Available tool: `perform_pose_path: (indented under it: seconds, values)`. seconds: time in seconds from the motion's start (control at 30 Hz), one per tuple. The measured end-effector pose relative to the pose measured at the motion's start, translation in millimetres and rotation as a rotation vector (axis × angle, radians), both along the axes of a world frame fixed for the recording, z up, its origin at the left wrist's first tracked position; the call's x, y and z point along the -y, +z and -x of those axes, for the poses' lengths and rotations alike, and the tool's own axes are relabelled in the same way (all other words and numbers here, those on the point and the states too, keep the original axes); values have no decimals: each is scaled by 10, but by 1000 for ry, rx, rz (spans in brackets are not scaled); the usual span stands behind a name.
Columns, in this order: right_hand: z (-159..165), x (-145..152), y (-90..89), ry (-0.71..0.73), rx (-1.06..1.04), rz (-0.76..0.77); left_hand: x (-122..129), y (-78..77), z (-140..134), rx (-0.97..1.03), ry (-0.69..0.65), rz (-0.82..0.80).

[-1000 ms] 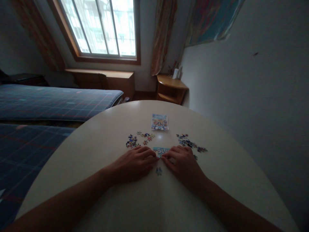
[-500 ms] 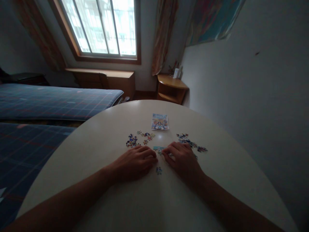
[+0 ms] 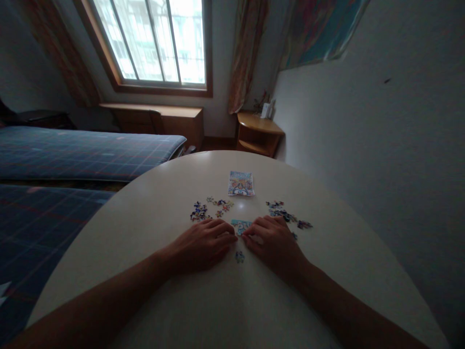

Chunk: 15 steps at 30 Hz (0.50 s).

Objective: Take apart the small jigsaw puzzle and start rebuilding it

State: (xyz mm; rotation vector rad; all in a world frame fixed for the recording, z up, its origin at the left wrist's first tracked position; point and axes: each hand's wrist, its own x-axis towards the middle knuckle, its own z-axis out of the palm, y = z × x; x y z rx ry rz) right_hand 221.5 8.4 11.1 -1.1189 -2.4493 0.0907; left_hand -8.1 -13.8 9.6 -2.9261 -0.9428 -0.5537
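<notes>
Between my hands lies a small joined strip of jigsaw puzzle (image 3: 240, 225), light blue along its far edge. My right hand (image 3: 272, 240) has thumb and forefinger pinched together at the strip's near edge; whatever sits between those fingertips is too small to make out. My left hand (image 3: 207, 245) rests on the table with its fingers curled, the tips close to the strip's near left corner, and what they hold, if anything, is hidden. A loose puzzle piece (image 3: 239, 257) lies just nearer to me than the fingertips.
Loose puzzle pieces (image 3: 199, 211) are heaped at the left, with more pieces (image 3: 283, 214) at the right, partly behind my right hand. A printed picture sheet (image 3: 240, 183) lies farther back on the round white table (image 3: 174, 179). A bed (image 3: 90, 150) stands to the left.
My right thumb and forefinger have come slightly nearer to me and left, showing more of the puzzle strip. My left hand has hardly moved.
</notes>
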Motion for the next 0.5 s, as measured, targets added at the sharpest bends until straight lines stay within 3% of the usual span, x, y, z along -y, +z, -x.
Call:
perform_pose_path:
  seconds: [0.13,0.37,0.5]
  values:
    - [-62,-17,50,-27,-30,57,3,5,4,1,23,32]
    - [-286,-2,298,-50,24,177,-12,0,32,-23,-45,95]
    - [-289,68,312,-25,73,255,-8,-1,49,-71,-19,135]
